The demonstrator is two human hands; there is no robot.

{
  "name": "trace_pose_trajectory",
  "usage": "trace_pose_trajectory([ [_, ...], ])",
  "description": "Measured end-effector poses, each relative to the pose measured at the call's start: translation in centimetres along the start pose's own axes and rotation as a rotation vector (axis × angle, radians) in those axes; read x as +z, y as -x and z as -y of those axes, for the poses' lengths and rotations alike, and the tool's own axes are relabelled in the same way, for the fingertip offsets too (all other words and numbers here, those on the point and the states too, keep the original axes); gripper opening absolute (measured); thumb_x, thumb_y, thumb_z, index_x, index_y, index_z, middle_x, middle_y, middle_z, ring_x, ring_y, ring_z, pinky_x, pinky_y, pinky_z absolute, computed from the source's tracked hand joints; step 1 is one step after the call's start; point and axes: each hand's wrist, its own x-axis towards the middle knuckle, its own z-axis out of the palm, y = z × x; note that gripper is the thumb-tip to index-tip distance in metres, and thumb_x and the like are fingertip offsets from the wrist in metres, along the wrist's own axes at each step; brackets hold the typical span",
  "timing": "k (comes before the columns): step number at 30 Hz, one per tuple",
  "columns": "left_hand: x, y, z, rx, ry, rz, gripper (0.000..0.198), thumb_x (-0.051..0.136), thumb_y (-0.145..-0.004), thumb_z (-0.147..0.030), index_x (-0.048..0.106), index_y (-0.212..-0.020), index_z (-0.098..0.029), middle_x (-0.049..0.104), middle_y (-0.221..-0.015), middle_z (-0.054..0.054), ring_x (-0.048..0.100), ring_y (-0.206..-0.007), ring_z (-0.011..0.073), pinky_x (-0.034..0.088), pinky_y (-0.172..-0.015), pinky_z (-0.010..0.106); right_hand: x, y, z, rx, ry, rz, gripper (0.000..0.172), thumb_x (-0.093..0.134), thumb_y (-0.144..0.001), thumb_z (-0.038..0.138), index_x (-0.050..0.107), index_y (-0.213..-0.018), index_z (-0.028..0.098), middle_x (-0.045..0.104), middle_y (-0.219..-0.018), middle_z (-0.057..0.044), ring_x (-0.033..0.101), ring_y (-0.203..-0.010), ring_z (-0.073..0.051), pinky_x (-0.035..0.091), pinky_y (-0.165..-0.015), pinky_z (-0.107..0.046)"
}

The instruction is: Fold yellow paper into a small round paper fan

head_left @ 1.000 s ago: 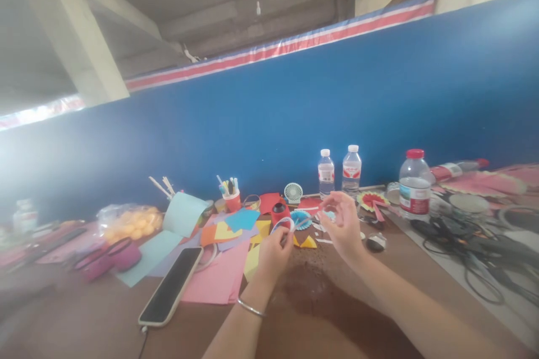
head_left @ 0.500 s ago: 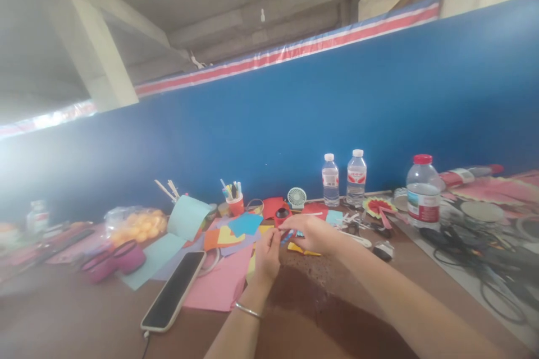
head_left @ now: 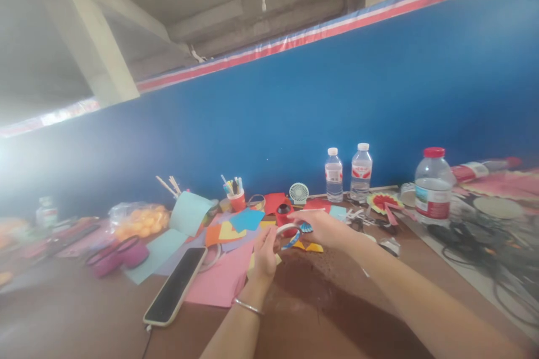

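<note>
My left hand [head_left: 266, 253], a metal bangle on its wrist, has its fingers closed on the near left side of a roll of tape [head_left: 287, 229] held above the table. From the right, my right hand [head_left: 319, 227] reaches over with bent fingers at the roll's upper right side; its thumb is hidden. Just behind the roll stands a red, cup-like thing with a dark round top [head_left: 284, 211]. Yellow paper pieces [head_left: 314, 247] and a blue folded paper piece [head_left: 307, 228] lie beneath and beside my right hand.
A phone [head_left: 176, 286] on a cable and pink paper [head_left: 221, 280] lie left. Behind are a pen cup [head_left: 237, 202], a small fan [head_left: 298, 193] and two water bottles [head_left: 334, 176]. A large red-capped bottle [head_left: 433, 188] and tangled cables [head_left: 475, 258] occupy the right.
The tape roll has turned, so its ring now shows between my hands. Before, my fingertips met over it. My hands have moved slightly apart, and the view has shifted a little.
</note>
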Motion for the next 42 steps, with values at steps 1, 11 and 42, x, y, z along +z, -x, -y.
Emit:
trace_pose_trajectory([
  [1, -0.1, -0.1, 0.0, -0.015, 0.07, 0.006, 0.03, 0.055, -0.073, -0.039, 0.049, -0.058, -0.014, 0.024, -0.043, -0.009, 0.02, -0.038, 0.003, 0.018, -0.04, 0.016, -0.1, 0.0, -0.1, 0.042, -0.05, 0.027, 0.047, 0.063, -0.063, 0.022, 0.055, -0.109, 0.026, 0.065, -0.091, -0.001, 0.059, -0.082, -0.018, 0.043, -0.07, -0.026],
  [11, -0.1, -0.6, -0.2, -0.019, 0.162, 0.021, 0.028, 0.05, -0.075, -0.037, 0.045, -0.06, -0.015, 0.017, -0.044, -0.01, 0.013, -0.038, 0.0034, 0.012, -0.039, 0.017, -1.2, 0.3, 0.1, 0.162, -0.111, -0.003, 0.017, 0.052, -0.071, 0.029, 0.066, -0.073, 0.02, 0.063, -0.064, 0.001, 0.055, -0.06, -0.013, 0.036, -0.053, -0.022],
  [42, 0.9, 1.3, -1.6, 0.312, -1.126, 0.374, 0.02, 0.035, -0.082, -0.021, 0.054, -0.083, -0.021, 0.058, -0.068, 0.001, 0.053, -0.062, 0.0143, 0.03, -0.055, 0.023, -1.2, 0.7, 1.2, 0.284, 0.072, 0.015, 0.021, 0.058, -0.063, 0.024, 0.063, -0.083, 0.026, 0.064, -0.071, 0.001, 0.057, -0.063, -0.015, 0.035, -0.052, -0.023],
])
